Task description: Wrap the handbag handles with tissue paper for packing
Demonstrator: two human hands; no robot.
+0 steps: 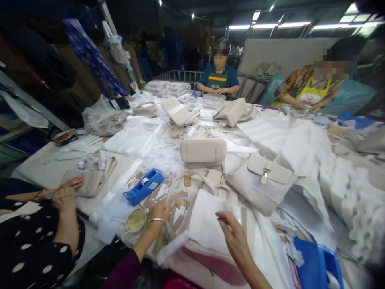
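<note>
A light beige handbag (207, 218) with a white sheet over its upper face and a pink lower side lies in front of me. My right hand (233, 228) is over the bag's right part, fingers loosely curled and apart, holding nothing that I can see. My left hand (158, 212), with a bracelet at the wrist, is closed beside the bag's strap (170, 226), among paper and cardboard scraps (179, 210). Its fingertips are partly hidden, so what they grip cannot be made out. A round tin (136, 220) stands left of that hand, below a blue tape dispenser (144, 187).
More beige bags (203, 151) and a clasped bag (264, 176) lie beyond. White foam sheets (300, 148) pile at right, near a second blue dispenser (313, 261). A co-worker's hands (67, 190) rest by a bag at left. Two people sit across the table.
</note>
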